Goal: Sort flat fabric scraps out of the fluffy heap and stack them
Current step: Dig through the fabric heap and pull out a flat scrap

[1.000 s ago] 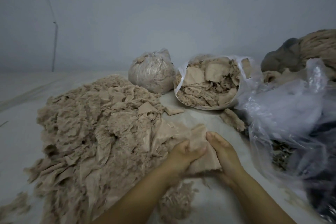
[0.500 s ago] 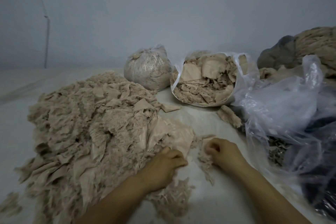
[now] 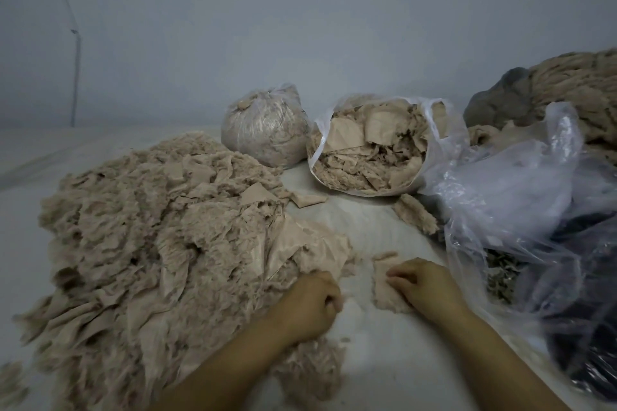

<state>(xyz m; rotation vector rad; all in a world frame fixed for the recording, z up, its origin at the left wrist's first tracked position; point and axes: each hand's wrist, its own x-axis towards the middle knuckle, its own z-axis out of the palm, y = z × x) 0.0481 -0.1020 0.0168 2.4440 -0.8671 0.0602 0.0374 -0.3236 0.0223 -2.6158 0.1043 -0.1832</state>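
A big fluffy beige heap (image 3: 150,243) is spread over the left of the surface, flat scraps mixed in; one small fuzzy scrap (image 3: 384,280) is laid just right of it.

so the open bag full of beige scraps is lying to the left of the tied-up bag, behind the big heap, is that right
Not quite. In the head view the open bag lies to the right of the tied-up bag, not the left. Both do sit behind the big heap.
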